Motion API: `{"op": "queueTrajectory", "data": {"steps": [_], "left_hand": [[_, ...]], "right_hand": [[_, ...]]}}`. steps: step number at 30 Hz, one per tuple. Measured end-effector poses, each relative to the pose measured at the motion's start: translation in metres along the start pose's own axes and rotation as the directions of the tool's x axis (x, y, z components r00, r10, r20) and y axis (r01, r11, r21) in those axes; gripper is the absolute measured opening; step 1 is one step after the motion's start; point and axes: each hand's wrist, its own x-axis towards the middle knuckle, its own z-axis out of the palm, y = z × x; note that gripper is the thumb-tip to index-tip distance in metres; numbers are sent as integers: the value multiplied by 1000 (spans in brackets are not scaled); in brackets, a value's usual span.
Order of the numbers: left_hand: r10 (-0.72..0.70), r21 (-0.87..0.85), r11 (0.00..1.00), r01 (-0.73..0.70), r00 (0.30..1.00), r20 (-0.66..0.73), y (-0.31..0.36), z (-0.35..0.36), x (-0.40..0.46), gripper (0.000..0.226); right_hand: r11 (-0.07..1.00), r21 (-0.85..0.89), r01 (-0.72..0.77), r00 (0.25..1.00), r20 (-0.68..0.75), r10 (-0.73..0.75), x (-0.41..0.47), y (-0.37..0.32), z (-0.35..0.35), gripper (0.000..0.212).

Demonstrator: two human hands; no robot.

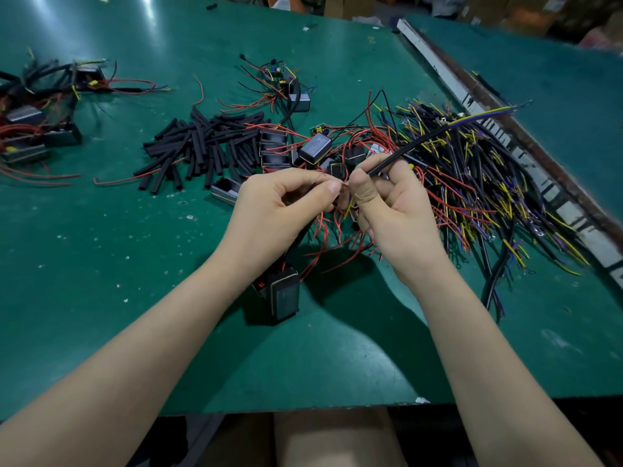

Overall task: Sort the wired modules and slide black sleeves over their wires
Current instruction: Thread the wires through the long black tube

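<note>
Item in hand: my left hand (286, 200) is pinching thin wire ends, my right hand (387, 203) is gripping a black cable (414, 144), fingers curling round both. One module (283, 294) is dangling below on red wires. Stock remaining: black sleeves (199, 146) are lying heaped mid-tabletop (101, 264), unsorted modules (315, 148) just behind my hands. Finished-looking bundles (40, 126) are sitting far left. Most work is looking outstanding.

**Colours on the bench**

The table (101, 251) is dark green with pale specks; the heap of sleeves (199, 143) is plain black; the loose wires (340, 227) are mostly red; the cable bundle (472, 170) mixes black, yellow and purple; the modules (285, 293) are black with grey faces.
</note>
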Motion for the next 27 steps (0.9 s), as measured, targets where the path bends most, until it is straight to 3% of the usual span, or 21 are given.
{"op": "queueTrajectory", "data": {"steps": [7,11,14,16,19,22,26,27], "left_hand": [[-44,125,990,64,987,-154,-6,3,-2,17],[-83,195,973,124,975,-206,-6,7,-3,23],[-91,269,953,139,978,-186,-6,8,-4,18],[-97,307,941,140,984,-152,-6,8,-5,12],[-129,343,927,149,988,-81,-5,6,-4,13],[-174,357,918,171,984,-25,-5,3,0,17],[-217,358,915,188,975,41,-5,0,3,18],[-225,363,913,184,971,74,-5,-1,4,17]], "right_hand": [[998,-57,36,998,54,-33,-1,6,2,10],[952,-289,98,994,80,-78,-3,11,3,11],[841,-499,207,978,135,-160,-5,11,1,10],[691,-660,296,955,184,-233,-7,10,-3,5],[522,-787,328,936,194,-295,-7,8,-7,18],[508,-791,340,930,203,-305,-8,7,-5,25],[399,-840,369,913,247,-324,-6,6,-5,14],[416,-832,367,916,246,-317,-6,7,-4,14]]}}
